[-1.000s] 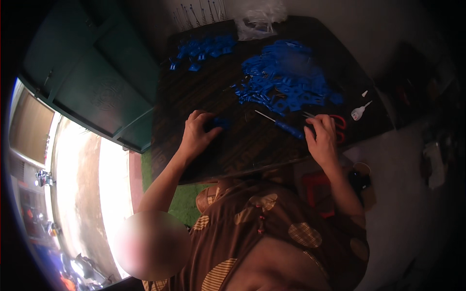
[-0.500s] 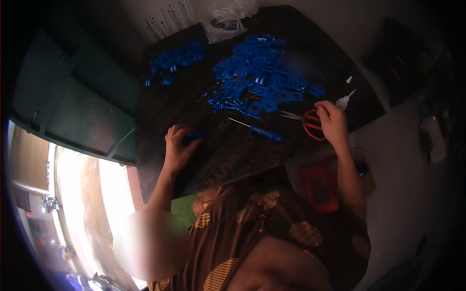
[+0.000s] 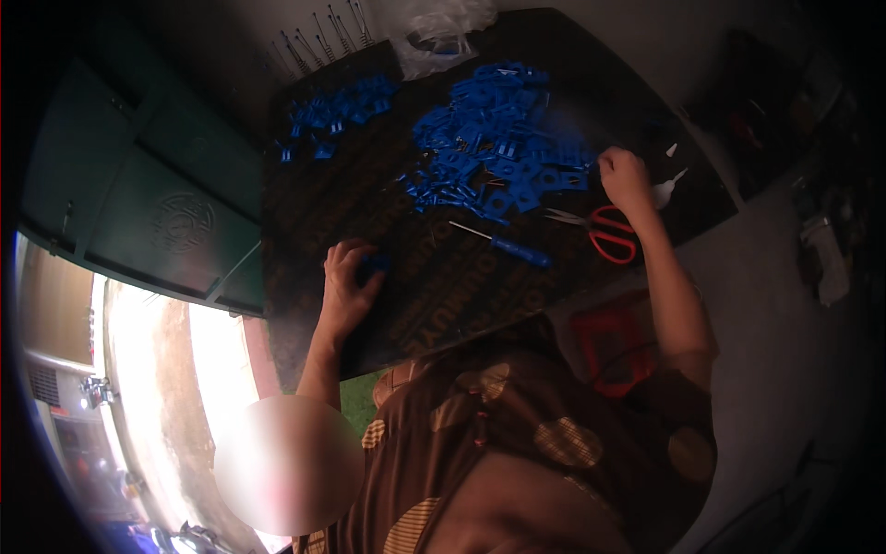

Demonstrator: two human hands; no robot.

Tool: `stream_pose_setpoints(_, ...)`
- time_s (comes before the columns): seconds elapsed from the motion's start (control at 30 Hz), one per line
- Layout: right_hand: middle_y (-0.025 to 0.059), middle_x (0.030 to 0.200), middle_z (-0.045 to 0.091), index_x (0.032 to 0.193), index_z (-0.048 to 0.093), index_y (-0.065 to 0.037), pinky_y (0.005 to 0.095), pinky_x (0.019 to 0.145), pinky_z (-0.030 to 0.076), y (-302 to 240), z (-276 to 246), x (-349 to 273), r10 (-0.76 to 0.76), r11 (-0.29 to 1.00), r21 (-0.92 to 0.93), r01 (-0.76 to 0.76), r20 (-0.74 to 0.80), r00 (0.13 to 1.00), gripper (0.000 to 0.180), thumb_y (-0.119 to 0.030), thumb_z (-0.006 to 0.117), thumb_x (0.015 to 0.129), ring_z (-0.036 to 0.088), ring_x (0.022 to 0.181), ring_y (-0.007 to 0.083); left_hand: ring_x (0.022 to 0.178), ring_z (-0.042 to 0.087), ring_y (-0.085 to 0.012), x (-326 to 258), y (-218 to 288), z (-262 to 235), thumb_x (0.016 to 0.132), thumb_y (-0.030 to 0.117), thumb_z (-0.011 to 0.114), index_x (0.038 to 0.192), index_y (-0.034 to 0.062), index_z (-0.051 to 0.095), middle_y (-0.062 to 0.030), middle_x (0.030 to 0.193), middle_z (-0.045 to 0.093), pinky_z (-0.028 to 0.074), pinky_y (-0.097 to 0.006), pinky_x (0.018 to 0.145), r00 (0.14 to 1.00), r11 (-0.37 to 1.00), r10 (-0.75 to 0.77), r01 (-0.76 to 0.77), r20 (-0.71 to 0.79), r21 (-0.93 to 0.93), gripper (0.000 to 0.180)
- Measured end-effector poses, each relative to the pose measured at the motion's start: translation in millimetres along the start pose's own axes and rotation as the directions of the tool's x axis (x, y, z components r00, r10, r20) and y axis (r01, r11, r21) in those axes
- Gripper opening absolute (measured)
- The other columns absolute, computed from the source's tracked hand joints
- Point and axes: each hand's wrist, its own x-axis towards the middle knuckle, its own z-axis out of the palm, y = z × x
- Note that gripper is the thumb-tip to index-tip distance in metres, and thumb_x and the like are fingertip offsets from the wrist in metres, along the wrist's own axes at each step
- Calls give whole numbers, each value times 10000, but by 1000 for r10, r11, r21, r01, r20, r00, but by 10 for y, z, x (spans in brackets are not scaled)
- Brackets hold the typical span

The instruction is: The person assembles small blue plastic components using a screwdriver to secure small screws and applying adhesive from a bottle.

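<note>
My left hand (image 3: 351, 282) rests at the left of the dark table, its fingers curled around a small blue plastic part (image 3: 375, 263). At the right edge of a large heap of blue plastic parts (image 3: 494, 129), my right hand (image 3: 628, 180) is closed, fingertips down by the table. Whatever its fingers grip is hidden. Just below that hand lie red-handled scissors (image 3: 591, 222), blades toward the left. A screwdriver with a blue handle (image 3: 521, 252) lies between my hands. Beside my right wrist is a white squeeze bottle (image 3: 665, 191) with a thin nozzle.
A smaller group of blue pieces (image 3: 341, 106) lies at the far left of the table (image 3: 397, 314). Clear plastic bag (image 3: 434, 51) and several thin coiled rods (image 3: 323, 46) are at the back. A small white cap (image 3: 672, 150) sits far right; a red crate (image 3: 609, 351) stands below.
My right hand has left the scissors' handles and moved up to the heap's right edge, covering where a blue piece lay. My left hand keeps its blue part. The view has shifted slightly.
</note>
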Motion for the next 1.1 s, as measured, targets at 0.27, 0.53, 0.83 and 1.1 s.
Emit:
stream_pose_setpoints(0.27,177,943,671,1009,624,-11,381,734,566,11,-6,92,-12,980,-197,-4,-82,997,190,-141,511,927,673,876,302,1065,498,-321,-14,29,-50,720,111,647,1166,30,528,-152,1106,548,370,-394,951,1000,998,-20,20,1,-58,469)
stream_pose_setpoints(0.53,83,566,577,781,627,9,278,361,366,-197,32,139,289,929,192,-317,158,944,304,-268,569,891,511,408,143,1043,516,-316,-12,20,-144,780,332,603,1191,4,527,-170,1097,544,390,-381,935,996,964,-75,58,-56,-261,531)
stream_pose_setpoints(0.83,45,546,505,727,560,2,242,317,269,-108,189,224,335,832,383,-401,229,914,248,-201,579,869,403,368,104,1042,524,-294,-14,17,-179,829,341,599,1164,-13,551,-170,1089,543,406,-360,910,984,943,-139,97,-113,-319,490)
stream_pose_setpoints(1.1,27,635,528,802,563,-29,182,370,330,-216,77,167,319,756,485,-438,312,895,128,-118,527,888,439,450,54,1001,544,-280,-26,-46,-164,875,287,589,1119,-22,579,-164,1063,558,426,-335,871,975,942,-151,90,-166,-324,394)
